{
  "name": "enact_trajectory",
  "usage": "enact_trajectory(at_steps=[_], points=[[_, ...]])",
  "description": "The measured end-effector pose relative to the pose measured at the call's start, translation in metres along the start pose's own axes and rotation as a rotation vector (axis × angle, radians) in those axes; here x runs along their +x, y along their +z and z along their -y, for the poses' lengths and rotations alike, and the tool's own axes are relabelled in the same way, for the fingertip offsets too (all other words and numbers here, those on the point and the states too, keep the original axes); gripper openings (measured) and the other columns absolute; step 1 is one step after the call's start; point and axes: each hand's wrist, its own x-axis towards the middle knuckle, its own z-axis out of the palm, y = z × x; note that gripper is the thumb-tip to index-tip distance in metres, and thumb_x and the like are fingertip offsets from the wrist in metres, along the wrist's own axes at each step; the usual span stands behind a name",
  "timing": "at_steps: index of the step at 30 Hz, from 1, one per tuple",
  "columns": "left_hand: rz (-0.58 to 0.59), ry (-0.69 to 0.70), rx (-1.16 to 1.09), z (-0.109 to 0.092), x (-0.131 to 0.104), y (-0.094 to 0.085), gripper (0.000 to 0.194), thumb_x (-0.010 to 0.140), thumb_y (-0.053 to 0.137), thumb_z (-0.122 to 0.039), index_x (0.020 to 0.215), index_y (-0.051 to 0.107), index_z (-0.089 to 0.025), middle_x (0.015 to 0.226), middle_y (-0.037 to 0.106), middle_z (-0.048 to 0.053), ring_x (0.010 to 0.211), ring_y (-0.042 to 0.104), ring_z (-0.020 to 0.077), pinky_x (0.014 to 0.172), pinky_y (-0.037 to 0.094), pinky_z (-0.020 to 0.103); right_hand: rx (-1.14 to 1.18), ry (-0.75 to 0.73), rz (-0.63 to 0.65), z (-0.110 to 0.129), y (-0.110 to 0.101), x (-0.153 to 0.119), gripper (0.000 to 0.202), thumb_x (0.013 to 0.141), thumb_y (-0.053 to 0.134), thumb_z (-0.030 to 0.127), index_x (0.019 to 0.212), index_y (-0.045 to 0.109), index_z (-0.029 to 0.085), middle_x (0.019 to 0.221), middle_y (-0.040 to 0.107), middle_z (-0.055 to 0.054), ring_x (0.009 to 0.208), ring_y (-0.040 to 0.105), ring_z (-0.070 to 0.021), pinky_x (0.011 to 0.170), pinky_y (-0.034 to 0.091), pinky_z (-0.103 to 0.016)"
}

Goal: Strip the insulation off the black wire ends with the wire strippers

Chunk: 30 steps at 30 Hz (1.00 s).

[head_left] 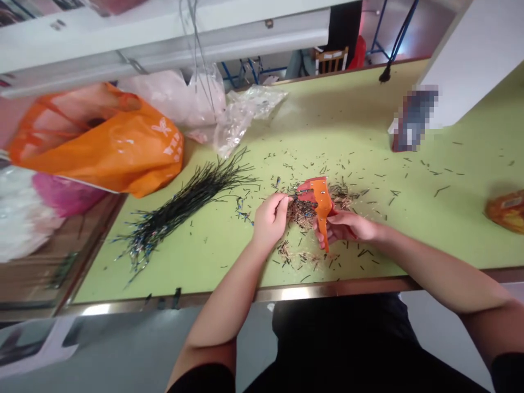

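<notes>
Green tabletop, white panel, wooden chair beyond.

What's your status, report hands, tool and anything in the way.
Right hand gripping orange-red tool. Left hand close beside tool's head. Loose clippings scattered around tool. Black wire bundle off left.

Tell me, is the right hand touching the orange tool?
Touching. The head view shows the right hand with its fingers curled around the lower part of the orange tool.
</notes>
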Motion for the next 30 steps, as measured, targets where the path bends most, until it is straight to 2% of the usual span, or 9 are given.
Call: enact_trajectory(at_steps=[5,16,30], points=[[0.049,0.076,0.179,0.000,-0.002,0.000,0.031,0.108,0.046,-0.034,0.104,0.073,-0.019,0.094,0.076,0.007,0.087,0.070,0.0207,0.083,0.052,0.032,0.023,0.024,0.044,-0.004,0.006,0.001,0.036,0.095,0.073,0.050,0.106,0.067,0.016,0.095,0.075,-0.005,0.087,0.076,-0.0207,0.076,0.060,-0.033],[0.053,0.193,0.260,-0.002,-0.005,-0.002,0.035,0.111,0.041,-0.033,0.103,0.071,-0.018,0.090,0.074,0.008,0.086,0.068,0.0198,0.081,0.052,0.032,-0.005,0.029,-0.045,-0.003,0.011,-0.001,0.036,0.095,0.072,0.052,0.100,0.065,0.017,0.090,0.071,-0.005,0.082,0.073,-0.0198,0.075,0.060,-0.033],[0.054,0.162,0.242,-0.004,-0.003,-0.002,0.035,0.110,0.040,-0.033,0.101,0.071,-0.019,0.087,0.074,0.007,0.082,0.067,0.0192,0.080,0.052,0.033,-0.049,0.030,-0.130,-0.008,0.011,0.005,0.039,0.096,0.067,0.056,0.091,0.064,0.017,0.071,0.066,-0.002,0.063,0.066,-0.0188,0.061,0.053,-0.031]])
